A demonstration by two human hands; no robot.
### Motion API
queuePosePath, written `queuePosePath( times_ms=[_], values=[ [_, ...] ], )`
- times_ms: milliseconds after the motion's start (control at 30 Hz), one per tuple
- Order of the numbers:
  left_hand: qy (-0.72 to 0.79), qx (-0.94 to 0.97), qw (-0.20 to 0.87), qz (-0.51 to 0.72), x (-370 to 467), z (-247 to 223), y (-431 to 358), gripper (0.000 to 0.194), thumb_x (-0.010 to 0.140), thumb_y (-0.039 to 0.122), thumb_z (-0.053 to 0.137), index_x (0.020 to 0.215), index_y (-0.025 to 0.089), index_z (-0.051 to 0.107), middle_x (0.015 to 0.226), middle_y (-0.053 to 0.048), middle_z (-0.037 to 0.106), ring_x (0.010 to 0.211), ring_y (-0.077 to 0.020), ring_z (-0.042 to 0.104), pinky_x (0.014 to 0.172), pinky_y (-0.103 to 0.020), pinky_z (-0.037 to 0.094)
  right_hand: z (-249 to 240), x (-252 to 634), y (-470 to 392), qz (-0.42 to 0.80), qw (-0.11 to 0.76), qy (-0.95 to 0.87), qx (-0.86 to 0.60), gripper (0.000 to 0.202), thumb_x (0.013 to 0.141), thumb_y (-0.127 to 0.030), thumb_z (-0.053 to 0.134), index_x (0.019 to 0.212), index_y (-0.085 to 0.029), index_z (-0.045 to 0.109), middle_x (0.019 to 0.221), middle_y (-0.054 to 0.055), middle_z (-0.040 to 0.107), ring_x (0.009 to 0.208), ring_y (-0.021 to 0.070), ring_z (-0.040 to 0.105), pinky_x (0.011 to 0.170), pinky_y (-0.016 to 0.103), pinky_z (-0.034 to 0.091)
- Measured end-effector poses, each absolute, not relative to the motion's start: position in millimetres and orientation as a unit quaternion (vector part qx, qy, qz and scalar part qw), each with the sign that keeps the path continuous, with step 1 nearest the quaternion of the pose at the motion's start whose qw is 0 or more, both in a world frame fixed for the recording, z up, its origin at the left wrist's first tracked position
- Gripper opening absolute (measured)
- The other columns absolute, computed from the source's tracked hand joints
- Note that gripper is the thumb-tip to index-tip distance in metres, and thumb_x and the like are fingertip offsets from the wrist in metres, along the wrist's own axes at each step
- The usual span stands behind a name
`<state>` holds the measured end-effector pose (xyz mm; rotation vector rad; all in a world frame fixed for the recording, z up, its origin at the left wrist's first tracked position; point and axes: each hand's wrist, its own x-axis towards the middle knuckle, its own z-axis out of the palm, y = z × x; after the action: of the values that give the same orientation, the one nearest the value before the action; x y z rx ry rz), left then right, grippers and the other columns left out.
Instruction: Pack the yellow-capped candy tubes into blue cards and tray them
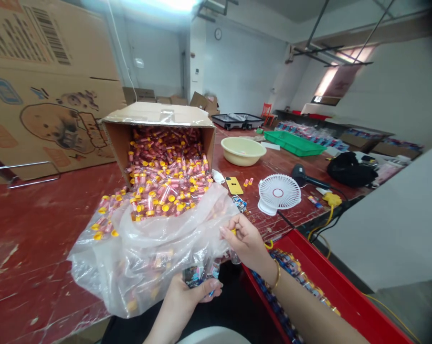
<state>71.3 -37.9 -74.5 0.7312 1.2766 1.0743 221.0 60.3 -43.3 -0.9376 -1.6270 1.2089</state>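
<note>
My left hand (196,294) is closed around several dark printed plastic sleeves (192,276), with clear plastic standing up beside them. Higher and to the right, my right hand (247,241) pinches a small clear tube with a yellow cap (233,231), its cap partly hidden by the fingers. Both hands are just in front of a translucent plastic bag (147,239) that hangs over the table edge. The bag comes out of a cardboard box (162,114) lying on its side. Yellow-capped tubes with pink contents (165,186) spill from the box onto the bag.
On the red table (33,229) stand a white fan (278,193), a yellow phone (233,185), a cream basin (242,150) and a green tray (294,142). A red tray (362,315) below right holds rows of printed tubes. A large carton (51,91) stands left.
</note>
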Motion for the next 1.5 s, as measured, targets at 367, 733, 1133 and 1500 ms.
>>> queuePosePath(
  times_ms=[367, 733, 1133, 1500],
  values=[
    [0.552, 0.302, 0.62, 0.469, 72.7, -81.5, -35.8, 0.033, 0.057, 0.038, 0.082, 0.072, 0.01, 0.072, 0.067, -0.011, 0.075, 0.066, -0.0249, 0.07, 0.064, -0.036, 0.055, -41.0, 198.2, 66.4, 0.42, 0.461, -0.729, -0.284, 0.022, 0.08, -0.031, 0.063, 0.075, -0.021, 0.044, 0.07, -0.003, 0.049, 0.063, 0.0109, 0.048, 0.059, 0.023, 0.041],
    [0.538, 0.315, 0.629, 0.465, 76.4, -81.5, -34.4, 0.032, 0.059, 0.037, 0.081, 0.073, 0.01, 0.071, 0.068, -0.011, 0.075, 0.068, -0.025, 0.07, 0.064, -0.035, 0.056, -33.6, 207.1, 72.9, 0.527, 0.341, -0.732, -0.265, 0.031, 0.075, -0.039, 0.069, 0.076, -0.02, 0.045, 0.072, -0.003, 0.052, 0.059, 0.0097, 0.047, 0.055, 0.023, 0.039],
    [0.465, 0.194, 0.697, 0.51, 82.7, -63.8, -31.2, 0.034, 0.076, 0.04, 0.068, 0.095, 0.012, 0.071, 0.091, -0.013, 0.075, 0.083, -0.0235, 0.069, 0.064, -0.03, 0.057, -58.8, 223.7, 53.7, 0.622, 0.297, -0.684, -0.239, 0.032, 0.072, -0.04, 0.072, 0.085, -0.019, 0.05, 0.084, 0.001, 0.053, 0.072, 0.0118, 0.05, 0.061, 0.024, 0.045],
    [0.474, 0.186, 0.684, 0.523, 89.8, -59.1, -33.8, 0.034, 0.066, 0.041, 0.076, 0.086, 0.014, 0.074, 0.081, -0.008, 0.076, 0.078, -0.0219, 0.068, 0.062, -0.025, 0.051, -71.5, 216.7, 18.7, 0.491, 0.363, -0.734, -0.299, 0.059, 0.059, -0.011, 0.07, 0.102, -0.025, 0.032, 0.089, -0.001, 0.048, 0.075, 0.0128, 0.05, 0.061, 0.024, 0.045]
  ],
)
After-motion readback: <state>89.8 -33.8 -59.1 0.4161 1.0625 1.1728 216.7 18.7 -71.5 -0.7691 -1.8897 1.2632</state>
